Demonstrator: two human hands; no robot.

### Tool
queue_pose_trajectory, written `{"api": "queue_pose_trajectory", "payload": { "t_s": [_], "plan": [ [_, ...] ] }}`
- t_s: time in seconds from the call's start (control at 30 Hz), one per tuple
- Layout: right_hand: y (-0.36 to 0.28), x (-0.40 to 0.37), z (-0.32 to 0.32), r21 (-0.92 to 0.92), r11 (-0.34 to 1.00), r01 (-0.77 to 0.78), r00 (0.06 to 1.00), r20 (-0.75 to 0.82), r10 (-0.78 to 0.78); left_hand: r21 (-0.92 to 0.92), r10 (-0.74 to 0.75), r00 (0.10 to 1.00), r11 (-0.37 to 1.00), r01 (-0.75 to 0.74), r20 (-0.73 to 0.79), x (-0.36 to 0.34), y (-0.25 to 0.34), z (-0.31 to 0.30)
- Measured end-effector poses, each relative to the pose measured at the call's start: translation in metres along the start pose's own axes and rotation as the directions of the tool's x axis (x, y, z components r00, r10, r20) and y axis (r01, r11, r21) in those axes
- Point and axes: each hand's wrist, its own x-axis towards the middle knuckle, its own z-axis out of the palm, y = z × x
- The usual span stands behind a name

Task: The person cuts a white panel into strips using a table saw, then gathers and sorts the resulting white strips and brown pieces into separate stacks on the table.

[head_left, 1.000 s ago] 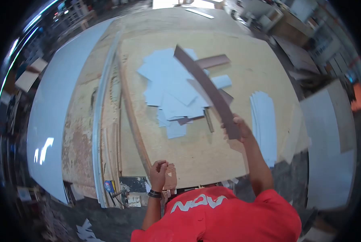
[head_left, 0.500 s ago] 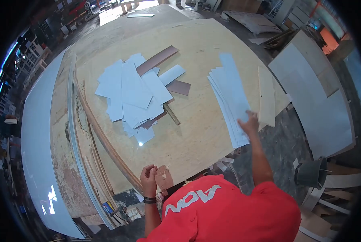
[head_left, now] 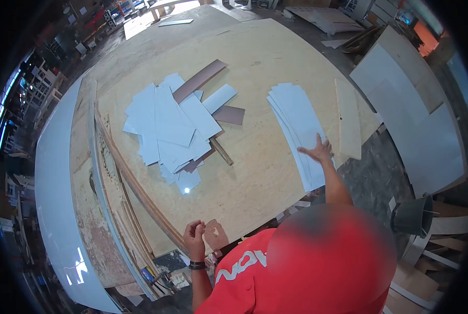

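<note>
My right hand (head_left: pixel 319 152) lies with fingers spread on a fanned stack of long white strips (head_left: pixel 292 112) at the right of the wooden table. My left hand (head_left: pixel 195 238) is raised by the table's near edge, its fingers curled together; whether anything small is between them is hidden. Beside it lies a brown patch-like piece (head_left: pixel 215 235) on the tabletop. Left of the strips is a loose heap of white sheets (head_left: pixel 166 123), with brown strips (head_left: pixel 201 79) among them and a short wooden stick (head_left: pixel 222 152) poking out.
A pale board (head_left: pixel 348 120) lies along the table's right edge. On the left run a long curved wooden strip (head_left: pixel 132 175) and a metal rail (head_left: pixel 104 201), with a large white panel (head_left: pixel 56 188) beyond. A dark bucket (head_left: pixel 412 215) and leaning white panels (head_left: pixel 407 110) are at the right.
The top white strip, which stuck out at the far end, has come down toward me, level with the others. My right hand has spread flatter on the stack. My left hand stays curled.
</note>
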Motion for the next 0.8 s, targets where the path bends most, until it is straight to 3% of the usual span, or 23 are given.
{"api": "queue_pose_trajectory", "payload": {
  "t_s": [0.07, 0.4, 0.8],
  "plan": [
    [-0.001, -0.008, 0.010, -0.113, 0.993, 0.020, 0.999, -0.038, -0.024, -0.007, -0.021, 0.999, 1.000, 0.021, -0.026, 0.001, 0.002, 0.003],
    [-0.032, -0.032, 0.010, -0.144, 0.988, 0.062, 0.998, -0.003, -0.063, 0.000, -0.019, 0.998, 1.000, 0.019, 0.053, 0.007, 0.001, 0.010],
    [-0.014, -0.010, 0.004, -0.192, 0.962, 0.192, 0.970, -0.111, -0.215, 0.013, -0.038, 0.998, 0.999, 0.039, -0.046, -0.001, -0.008, -0.008]
  ]
}}
